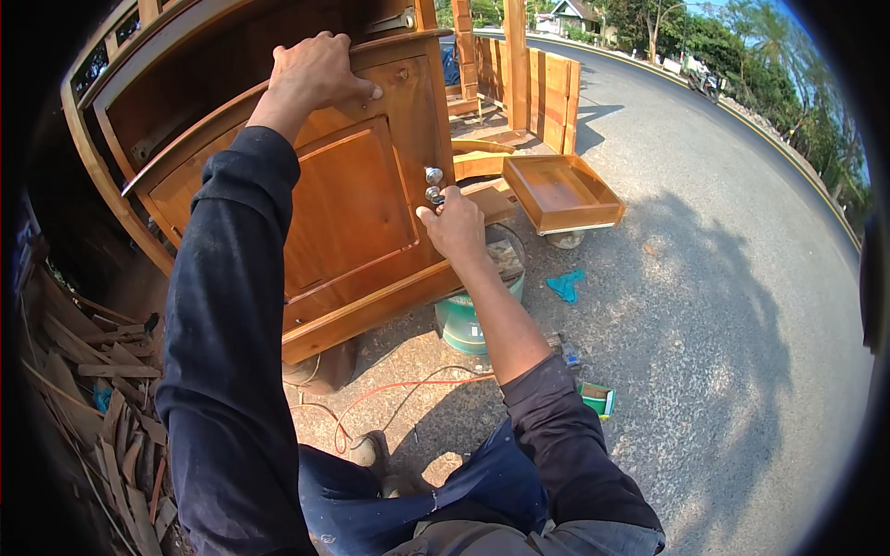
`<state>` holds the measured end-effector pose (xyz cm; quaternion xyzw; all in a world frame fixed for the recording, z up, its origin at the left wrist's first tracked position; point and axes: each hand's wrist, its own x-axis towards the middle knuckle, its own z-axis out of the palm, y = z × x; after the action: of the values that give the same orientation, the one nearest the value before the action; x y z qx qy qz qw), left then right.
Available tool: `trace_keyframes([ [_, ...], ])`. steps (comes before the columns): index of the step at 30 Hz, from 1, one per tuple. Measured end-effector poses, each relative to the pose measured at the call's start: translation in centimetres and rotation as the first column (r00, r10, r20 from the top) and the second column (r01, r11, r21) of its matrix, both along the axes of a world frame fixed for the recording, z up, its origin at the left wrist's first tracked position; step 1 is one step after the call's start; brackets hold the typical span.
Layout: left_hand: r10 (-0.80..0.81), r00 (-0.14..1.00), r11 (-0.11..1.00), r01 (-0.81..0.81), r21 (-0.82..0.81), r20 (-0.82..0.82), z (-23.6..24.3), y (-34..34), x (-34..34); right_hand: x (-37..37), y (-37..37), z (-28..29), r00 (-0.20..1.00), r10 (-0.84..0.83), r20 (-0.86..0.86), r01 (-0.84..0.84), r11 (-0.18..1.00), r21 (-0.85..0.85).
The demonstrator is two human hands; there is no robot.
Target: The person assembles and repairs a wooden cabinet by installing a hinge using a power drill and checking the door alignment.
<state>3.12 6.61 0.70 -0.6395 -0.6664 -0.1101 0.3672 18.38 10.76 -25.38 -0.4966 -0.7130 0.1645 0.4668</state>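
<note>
A varnished orange-brown wooden cabinet (306, 324) stands tilted in front of me, with a panelled door (352, 199) in its front. My left hand (313, 76) grips the rail along the cabinet's top edge, its thumb on the front side. Two round silver fittings, an upper knob (433, 174) and a lower one (432, 194), sit near the door's right edge. Just below the lower fitting, my right hand (454, 225) is closed in a pinch close to the door's edge. Whatever lies between those fingertips is too small to make out.
A wooden drawer (565, 192) rests to the right, near a green bucket (464, 324). On the ground lie a turquoise cloth (565, 285), a small green box (598, 400) and an orange hose (408, 385). Scrap wood (120, 435) is heaped at left; a road (640, 69) runs beyond.
</note>
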Motion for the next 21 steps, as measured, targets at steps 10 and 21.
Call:
trace_keyframes([
  [10, -0.019, 0.999, 0.998, 0.016, 0.066, 0.042, -1.1, 0.5, 1.3, -0.3, 2.1, -0.8, 0.989, 0.001, -0.145, 0.001, 1.000, 0.016],
  [21, -0.002, 0.997, 0.996, -0.004, 0.085, 0.071, -1.4, 0.5, 1.8, 0.1, 0.8, -1.6, 0.999, -0.046, 0.019, 0.034, 0.906, 0.421],
])
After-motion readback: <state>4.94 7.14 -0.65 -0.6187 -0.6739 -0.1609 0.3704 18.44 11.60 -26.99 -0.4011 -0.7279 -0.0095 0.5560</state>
